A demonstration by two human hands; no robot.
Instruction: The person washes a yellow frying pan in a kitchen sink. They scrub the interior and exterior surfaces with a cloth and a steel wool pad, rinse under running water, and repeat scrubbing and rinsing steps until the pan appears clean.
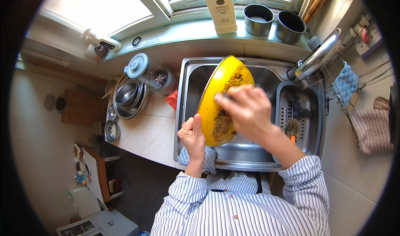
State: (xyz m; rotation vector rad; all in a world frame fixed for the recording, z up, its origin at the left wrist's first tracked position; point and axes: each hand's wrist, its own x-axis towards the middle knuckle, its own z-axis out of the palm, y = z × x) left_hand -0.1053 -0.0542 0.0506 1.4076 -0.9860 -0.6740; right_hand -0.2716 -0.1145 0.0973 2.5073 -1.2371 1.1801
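Note:
A yellow round pan (210, 111) is tipped on its side above the steel sink (187, 79), its scorched outer face turned to the right. My left hand (192, 133) grips its near rim, thumb upward. Against the brown-black burnt patches lies my right hand (250, 111), blurred by motion, with the fingers curled. Whether a scrubber is under those fingers is hidden. The pan's inside faces away to the left and cannot be seen.
Right of the pan, a drain basket (282, 89) holds a dark scrubber (298, 106) and a round brush (292, 128). The faucet (318, 58) rises behind it. Stacked metal bowls (131, 95) and a blender jar (161, 78) stand left. A blue cloth (209, 159) hangs over the front edge.

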